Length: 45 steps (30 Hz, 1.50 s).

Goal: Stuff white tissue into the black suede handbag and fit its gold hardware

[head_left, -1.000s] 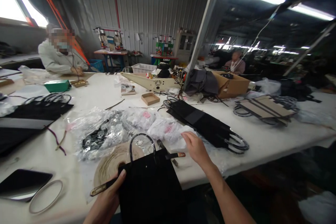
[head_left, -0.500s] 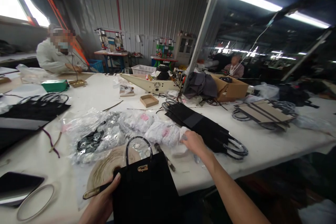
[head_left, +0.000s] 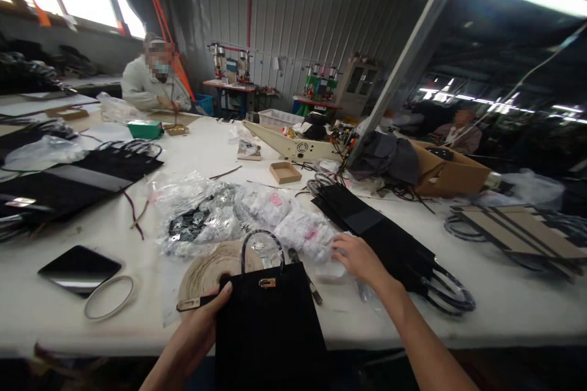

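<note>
A black handbag (head_left: 270, 330) with a gold clasp and a plastic-wrapped top handle stands upright before me. My left hand (head_left: 202, 317) is closed on its left edge, thumb in front. A black strap with a gold metal end (head_left: 190, 303) sticks out leftward beside this hand. My right hand (head_left: 360, 256) reaches across the table with fingers curled on the edge of a clear plastic bag (head_left: 305, 232) of white wrapped pieces; its fingertips are partly hidden. Between bag and handbag lie a dark-handled tool (head_left: 315, 290) and a roll of beige tape (head_left: 206, 272).
Loose metal plates (head_left: 195, 220) lie in plastic at centre left. Stacked black bag pieces (head_left: 367, 220) lie to the right, more (head_left: 92, 177) to the left. A phone (head_left: 80, 270) and a ring (head_left: 109, 298) are at front left. A co-worker (head_left: 144, 82) sits at the far left.
The view has swung left, so everything sits further right in it. My left hand still holds the handbag, and my right hand remains at the plastic bag, its fingers slightly shifted.
</note>
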Tool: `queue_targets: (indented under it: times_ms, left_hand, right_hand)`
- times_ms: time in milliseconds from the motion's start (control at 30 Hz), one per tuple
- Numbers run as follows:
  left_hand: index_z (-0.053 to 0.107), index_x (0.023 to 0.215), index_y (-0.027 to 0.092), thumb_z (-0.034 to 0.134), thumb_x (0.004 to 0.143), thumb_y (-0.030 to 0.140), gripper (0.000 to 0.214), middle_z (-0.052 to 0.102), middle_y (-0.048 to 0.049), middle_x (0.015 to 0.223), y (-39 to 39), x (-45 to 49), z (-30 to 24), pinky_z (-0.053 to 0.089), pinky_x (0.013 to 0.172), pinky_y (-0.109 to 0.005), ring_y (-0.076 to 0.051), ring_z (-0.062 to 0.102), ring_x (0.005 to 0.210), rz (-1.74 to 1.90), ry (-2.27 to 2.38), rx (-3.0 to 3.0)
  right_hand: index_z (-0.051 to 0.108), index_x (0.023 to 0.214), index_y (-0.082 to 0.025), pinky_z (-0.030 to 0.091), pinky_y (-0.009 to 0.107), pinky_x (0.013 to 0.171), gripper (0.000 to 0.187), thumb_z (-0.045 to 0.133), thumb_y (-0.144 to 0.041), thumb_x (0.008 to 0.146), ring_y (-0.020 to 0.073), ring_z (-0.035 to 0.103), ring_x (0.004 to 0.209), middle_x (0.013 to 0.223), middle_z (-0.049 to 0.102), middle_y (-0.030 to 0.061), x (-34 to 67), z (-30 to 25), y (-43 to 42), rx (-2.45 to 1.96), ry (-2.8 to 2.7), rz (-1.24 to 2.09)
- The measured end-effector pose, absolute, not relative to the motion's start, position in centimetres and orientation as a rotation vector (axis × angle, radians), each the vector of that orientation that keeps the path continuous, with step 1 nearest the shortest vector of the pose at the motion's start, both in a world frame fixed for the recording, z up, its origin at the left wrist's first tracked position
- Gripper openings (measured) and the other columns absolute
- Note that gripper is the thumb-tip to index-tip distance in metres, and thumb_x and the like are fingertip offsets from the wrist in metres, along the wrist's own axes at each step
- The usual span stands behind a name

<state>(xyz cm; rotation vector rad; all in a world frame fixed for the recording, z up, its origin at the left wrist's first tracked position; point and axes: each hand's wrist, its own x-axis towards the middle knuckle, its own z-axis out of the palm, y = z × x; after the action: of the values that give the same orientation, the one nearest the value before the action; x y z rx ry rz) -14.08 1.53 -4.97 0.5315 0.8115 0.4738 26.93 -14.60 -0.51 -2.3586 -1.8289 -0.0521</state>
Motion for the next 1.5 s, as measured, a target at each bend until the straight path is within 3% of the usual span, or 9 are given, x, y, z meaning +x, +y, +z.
queue_targets:
  times_ms: [200,567,833,967,1067,1133,1267,1333,1500]
  left_hand:
    - [0.080,0.126,0.012,0.084,0.096,0.028,0.034,0.083,-0.0165,0.132,1.5,-14.1,-5.2,0.058,0.121,-0.038,-0.032,0.078,0.129,0.467,0.750,0.499]
    - [0.081,0.119,0.011,0.085,0.095,0.039,0.037,0.085,-0.0190,0.124,0.9,-14.5,-5.4,0.062,0.110,-0.040,-0.033,0.081,0.119,0.507,0.621,0.540]
    - [0.080,0.116,0.011,0.086,0.094,0.039,0.037,0.086,-0.0166,0.119,1.1,-14.5,-5.2,0.062,0.105,-0.037,-0.033,0.079,0.117,0.484,0.631,0.537]
    - [0.080,0.112,0.013,0.089,0.091,0.040,0.036,0.085,-0.0164,0.116,1.4,-14.3,-6.3,0.062,0.104,-0.038,-0.032,0.080,0.113,0.487,0.610,0.510]
    - [0.080,0.111,0.013,0.091,0.089,0.042,0.038,0.085,-0.0172,0.116,1.3,-14.2,-6.8,0.061,0.105,-0.039,-0.032,0.080,0.113,0.524,0.593,0.521]
    - [0.080,0.112,0.014,0.092,0.087,0.042,0.039,0.085,-0.0174,0.116,1.1,-14.1,-6.7,0.061,0.104,-0.039,-0.032,0.080,0.113,0.550,0.604,0.517]
    - [0.081,0.108,0.015,0.090,0.088,0.044,0.036,0.086,-0.0164,0.110,0.8,-14.1,-6.5,0.062,0.096,-0.036,-0.032,0.081,0.112,0.583,0.623,0.523]
    - [0.082,0.105,0.015,0.090,0.088,0.043,0.034,0.086,-0.0154,0.107,0.8,-14.1,-6.7,0.062,0.095,-0.035,-0.031,0.081,0.109,0.597,0.612,0.522]
    - [0.081,0.105,0.016,0.093,0.085,0.041,0.035,0.086,-0.0132,0.104,1.2,-13.8,-7.6,0.063,0.097,-0.036,-0.027,0.082,0.099,0.565,0.597,0.470]
  right_hand:
    - [0.079,0.117,-0.026,0.056,0.047,0.103,0.025,0.065,-0.042,0.104,0.0306,0.073,0.117,0.128,0.077,0.0081,25.8,0.3,-13.5,-2.250,-1.548,-0.314]
    - [0.074,0.131,-0.022,0.056,0.050,0.102,0.044,0.061,-0.048,0.098,0.0373,0.073,0.118,0.138,0.074,0.0152,26.2,0.6,-7.9,-2.372,-1.445,-0.177]
    - [0.075,0.134,-0.021,0.056,0.045,0.104,0.046,0.064,-0.046,0.096,0.0314,0.075,0.112,0.127,0.080,0.0135,22.9,0.5,-4.8,-2.211,-1.513,0.053]
    - [0.065,0.148,-0.018,0.059,0.042,0.096,0.073,0.067,-0.069,0.096,0.0289,0.077,0.101,0.133,0.078,0.0160,19.8,0.6,1.2,-2.199,-1.367,0.186]
    - [0.055,0.158,-0.017,0.057,0.042,0.099,0.096,0.067,-0.084,0.090,0.0330,0.074,0.116,0.150,0.068,0.0209,17.6,0.5,6.3,-2.280,-1.404,0.099]
    - [0.057,0.157,-0.019,0.056,0.040,0.097,0.089,0.074,-0.075,0.089,0.0348,0.071,0.125,0.149,0.070,0.0194,16.7,0.4,8.8,-2.373,-1.497,0.026]
    - [0.082,0.118,-0.024,0.051,0.036,0.082,0.029,0.064,-0.037,0.099,0.0305,0.076,0.104,0.109,0.083,0.0132,17.3,0.8,10.8,-2.478,-1.514,-0.046]
    - [0.083,0.109,-0.022,0.049,0.037,0.080,0.034,0.052,-0.035,0.104,0.0310,0.075,0.099,0.104,0.082,0.0164,18.4,1.5,10.5,-2.488,-1.469,-0.149]
    - [0.074,0.135,-0.020,0.048,0.041,0.091,0.040,0.050,-0.035,0.106,0.0334,0.069,0.111,0.128,0.076,0.0188,19.5,3.0,8.0,-2.404,-1.525,-0.367]
